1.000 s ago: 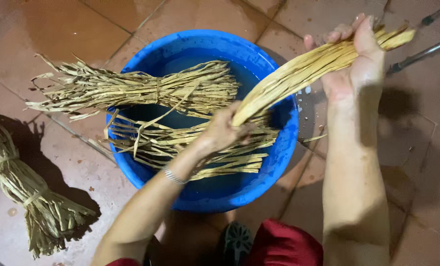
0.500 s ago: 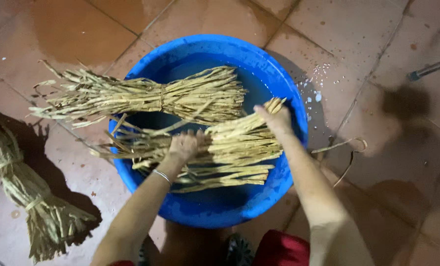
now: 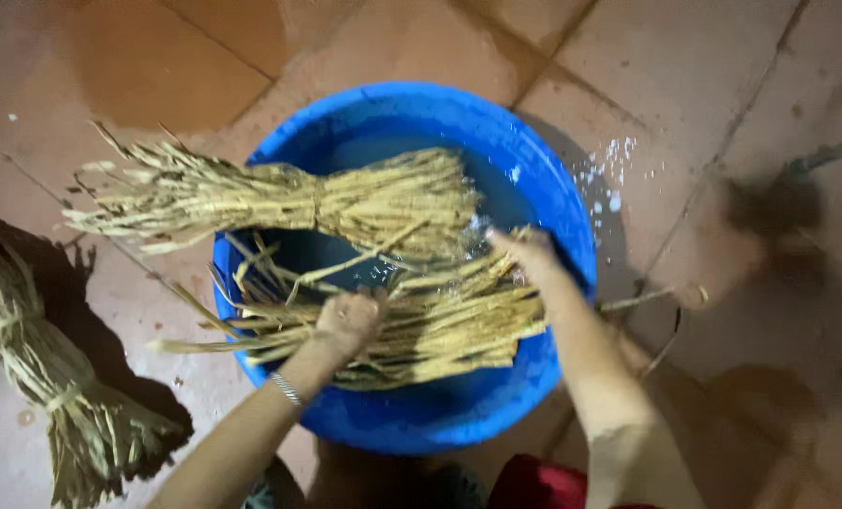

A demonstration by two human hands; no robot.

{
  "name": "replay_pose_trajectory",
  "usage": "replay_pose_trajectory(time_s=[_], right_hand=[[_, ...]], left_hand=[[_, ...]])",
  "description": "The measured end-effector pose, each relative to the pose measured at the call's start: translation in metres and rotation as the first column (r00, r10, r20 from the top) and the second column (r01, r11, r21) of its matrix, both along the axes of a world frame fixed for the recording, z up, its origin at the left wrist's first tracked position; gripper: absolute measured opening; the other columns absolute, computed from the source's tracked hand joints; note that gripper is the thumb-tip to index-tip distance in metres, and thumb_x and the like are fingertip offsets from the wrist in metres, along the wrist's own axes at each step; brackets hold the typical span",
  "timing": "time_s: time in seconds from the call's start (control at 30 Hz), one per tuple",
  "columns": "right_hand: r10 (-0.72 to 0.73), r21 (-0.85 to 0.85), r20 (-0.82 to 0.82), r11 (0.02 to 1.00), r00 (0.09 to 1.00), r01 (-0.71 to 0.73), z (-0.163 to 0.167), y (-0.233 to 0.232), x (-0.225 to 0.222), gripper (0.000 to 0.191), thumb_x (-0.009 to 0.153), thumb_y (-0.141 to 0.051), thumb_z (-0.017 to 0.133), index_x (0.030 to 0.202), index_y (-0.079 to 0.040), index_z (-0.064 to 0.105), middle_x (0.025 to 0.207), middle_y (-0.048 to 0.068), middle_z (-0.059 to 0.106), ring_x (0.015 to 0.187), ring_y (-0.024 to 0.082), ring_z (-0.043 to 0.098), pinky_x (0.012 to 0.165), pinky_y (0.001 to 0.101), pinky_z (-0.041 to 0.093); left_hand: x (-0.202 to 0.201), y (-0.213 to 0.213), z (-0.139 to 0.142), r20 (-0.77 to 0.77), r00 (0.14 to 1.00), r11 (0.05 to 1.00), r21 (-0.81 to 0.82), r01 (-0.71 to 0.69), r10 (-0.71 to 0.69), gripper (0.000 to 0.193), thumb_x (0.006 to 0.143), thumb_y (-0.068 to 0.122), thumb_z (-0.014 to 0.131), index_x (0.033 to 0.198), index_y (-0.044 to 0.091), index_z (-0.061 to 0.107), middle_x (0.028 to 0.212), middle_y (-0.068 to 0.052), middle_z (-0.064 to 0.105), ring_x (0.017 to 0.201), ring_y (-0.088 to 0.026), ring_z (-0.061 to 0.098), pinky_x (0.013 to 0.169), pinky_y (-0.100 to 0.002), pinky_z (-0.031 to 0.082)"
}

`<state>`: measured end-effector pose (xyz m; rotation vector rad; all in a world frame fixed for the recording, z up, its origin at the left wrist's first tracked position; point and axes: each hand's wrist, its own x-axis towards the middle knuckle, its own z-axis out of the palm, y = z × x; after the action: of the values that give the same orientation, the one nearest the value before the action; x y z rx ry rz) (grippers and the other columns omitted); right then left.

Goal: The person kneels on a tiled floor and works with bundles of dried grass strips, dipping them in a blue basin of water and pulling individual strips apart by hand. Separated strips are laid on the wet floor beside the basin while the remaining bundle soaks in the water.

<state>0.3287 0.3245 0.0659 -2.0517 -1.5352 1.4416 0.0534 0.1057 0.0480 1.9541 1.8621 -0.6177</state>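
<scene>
Both hands are now pressing the loose straw bundle [image 3: 411, 325] down into the blue basin [image 3: 572, 236], no longer lifting it: the left hand [image 3: 347, 322] is clenching around its stalks, the right hand [image 3: 526, 256] is gripping its far end.

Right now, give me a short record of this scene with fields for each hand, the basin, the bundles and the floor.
left hand: gripping the straw bundle in the basin
right hand: pressing on the same bundle's far end
basin: round, blue, holds water
tied bundle: lies across the basin's rim, ends hanging past it
floor bundle: on the tiles, apart from the basin
floor: reddish tiles, wet splashes beside the basin
</scene>
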Motion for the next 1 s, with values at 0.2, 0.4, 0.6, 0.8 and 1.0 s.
replay_pose_trajectory(time_s=[0.2,0.4,0.6,0.8,1.0], right_hand=[[0.432,0.581,0.338,0.603,0.836,-0.547,0.111,-0.029,-0.004,0.106,0.055,-0.039,0.101,0.143,-0.010,0.051,0.143,0.023,0.054,0.136,0.041,0.045,0.112,0.0466,0.038],[0.780,0.498,0.220,0.426,0.585,-0.755,0.134,-0.132,-0.080,0.102,0.048,-0.032,0.097,0.138,-0.022,0.049,0.136,0.007,0.058,0.113,0.026,0.064,0.112,0.0485,0.039],[0.650,0.796,0.214,0.317,0.729,-0.516,0.105,-0.142,-0.081,0.038,0.085,-0.010,0.072,0.121,-0.018,0.061,0.103,0.008,0.072,0.094,0.029,0.071,0.083,0.0427,0.056],[0.419,0.876,0.174,0.347,0.891,-0.334,0.147,-0.041,0.029,0.021,0.097,-0.010,0.064,0.118,-0.010,0.061,0.094,0.018,0.071,0.082,0.034,0.072,0.071,0.0441,0.057],[-0.291,0.570,-0.395,0.666,0.871,0.481,0.174,-0.016,0.213,0.013,0.102,-0.013,0.072,0.112,-0.005,0.071,0.077,0.004,0.061,0.055,0.014,0.055,0.047,0.0292,0.049]], left_hand=[[-0.013,-0.014,0.147,0.141,0.982,0.895,0.443,0.050,-0.125,0.011,0.091,0.022,0.060,0.096,0.014,0.067,0.085,-0.010,0.068,0.071,-0.026,0.073,0.058,-0.040,0.058],[-0.004,-0.017,0.241,-0.028,0.956,0.823,0.503,0.265,-0.291,0.012,0.085,0.010,0.061,0.094,0.014,0.067,0.081,-0.008,0.070,0.067,-0.024,0.074,0.054,-0.038,0.058],[-0.064,-0.025,0.260,-0.067,0.991,0.895,0.426,0.135,-0.117,0.030,0.091,0.048,0.070,0.097,0.019,0.073,0.080,-0.009,0.074,0.070,-0.028,0.074,0.065,-0.041,0.058],[-0.115,0.015,0.252,0.371,0.853,0.605,0.792,-0.084,-0.368,0.040,0.098,0.018,0.068,0.135,0.012,0.055,0.126,-0.019,0.055,0.110,-0.035,0.060,0.076,-0.041,0.055],[-0.086,0.000,0.241,0.169,0.985,0.610,0.785,-0.110,-0.041,0.072,0.100,0.026,0.081,0.158,0.011,0.042,0.153,-0.026,0.040,0.132,-0.042,0.051,0.097,-0.055,0.050]])
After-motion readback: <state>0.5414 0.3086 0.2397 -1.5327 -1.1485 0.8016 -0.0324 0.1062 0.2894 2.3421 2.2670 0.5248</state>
